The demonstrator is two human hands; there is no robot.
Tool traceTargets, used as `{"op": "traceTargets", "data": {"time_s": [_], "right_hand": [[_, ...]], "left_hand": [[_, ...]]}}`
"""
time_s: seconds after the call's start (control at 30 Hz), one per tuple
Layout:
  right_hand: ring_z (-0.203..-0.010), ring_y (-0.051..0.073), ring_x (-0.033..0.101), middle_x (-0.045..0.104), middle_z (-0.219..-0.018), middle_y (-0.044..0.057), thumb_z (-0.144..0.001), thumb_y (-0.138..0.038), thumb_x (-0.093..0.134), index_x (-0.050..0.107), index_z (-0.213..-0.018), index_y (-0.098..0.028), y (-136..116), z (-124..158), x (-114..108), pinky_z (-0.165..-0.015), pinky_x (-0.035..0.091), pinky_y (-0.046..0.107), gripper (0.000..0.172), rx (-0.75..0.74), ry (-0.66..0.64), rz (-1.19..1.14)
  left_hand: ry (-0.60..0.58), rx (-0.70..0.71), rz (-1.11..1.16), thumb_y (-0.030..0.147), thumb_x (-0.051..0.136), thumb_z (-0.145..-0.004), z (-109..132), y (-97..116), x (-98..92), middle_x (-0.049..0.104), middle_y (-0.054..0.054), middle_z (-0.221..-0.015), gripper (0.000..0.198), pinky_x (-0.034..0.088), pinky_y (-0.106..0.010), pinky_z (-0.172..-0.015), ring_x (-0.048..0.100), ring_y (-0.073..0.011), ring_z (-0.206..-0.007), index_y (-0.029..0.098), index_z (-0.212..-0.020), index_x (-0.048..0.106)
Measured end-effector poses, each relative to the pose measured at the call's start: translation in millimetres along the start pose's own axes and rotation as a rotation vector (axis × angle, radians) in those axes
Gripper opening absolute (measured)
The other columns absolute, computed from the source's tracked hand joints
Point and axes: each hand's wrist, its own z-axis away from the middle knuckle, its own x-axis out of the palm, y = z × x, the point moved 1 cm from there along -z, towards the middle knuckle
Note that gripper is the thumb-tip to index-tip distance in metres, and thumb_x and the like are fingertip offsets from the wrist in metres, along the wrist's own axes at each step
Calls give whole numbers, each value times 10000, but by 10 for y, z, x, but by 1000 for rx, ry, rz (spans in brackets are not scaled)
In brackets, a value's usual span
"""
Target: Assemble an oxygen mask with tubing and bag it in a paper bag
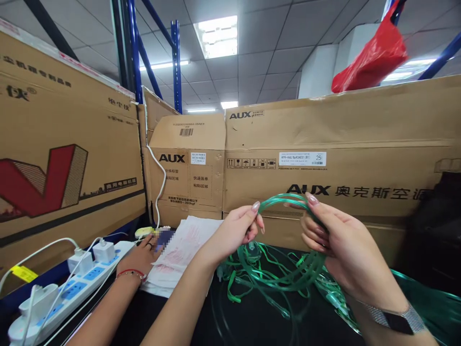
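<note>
- One tube coil [284, 198]: held above the table [259, 324].
- Left hand [248, 223]: thumb and fingers pinched on its upper left.
- Right hand [329, 226]: fingers curled closed around its right side.
- Papers [189, 240]: left of coil.

The left forearm [187, 290] slants far and rightward to a pinching left hand [242, 225], while the right hand [334, 228] curls its fingers [312, 239] leftward beneath an extended thumb [319, 207].

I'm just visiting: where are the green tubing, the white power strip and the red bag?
Green tubing [283, 198]: head view, the upper curve of its loop.
White power strip [74, 290]: head view, a blue socket near its middle.
Red bag [372, 60]: head view, the middle of its body.
</note>
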Motion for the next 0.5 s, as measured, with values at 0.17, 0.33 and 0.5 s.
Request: {"op": "traceTargets", "data": {"time_s": [0.17,0.33,0.5], "right_hand": [[-388,41,153,242,-451,-93,-746,-445,613,622,-721,-155,61,-14,12,-325,141,162,291,-15,-10,82],[-394,43,163,219,-471,-91,-731,-488,613,640,-746,-154,98,-12,29,-347,131,173,336,-71,11,163],[-395,54,163,211,-476,-87,-738,-486,601,634,-739,-165,123,1,59,-352,130,185,323,-114,28,214]], "left_hand": [[153,43,-186,446,317,-877,88,70,23,333,85,-390,379,240,-193,-413,284,-74,-378,181,-663,484],[260,91,-340,468,293,-880,161,120,83,339,76,-437,389,256,-212,-432,316,-91,-418,200,-666,478],[308,92,-439,445,284,-889,158,98,79,365,67,-459,382,264,-220,-456,358,-104,-446,207,-652,467]]}}
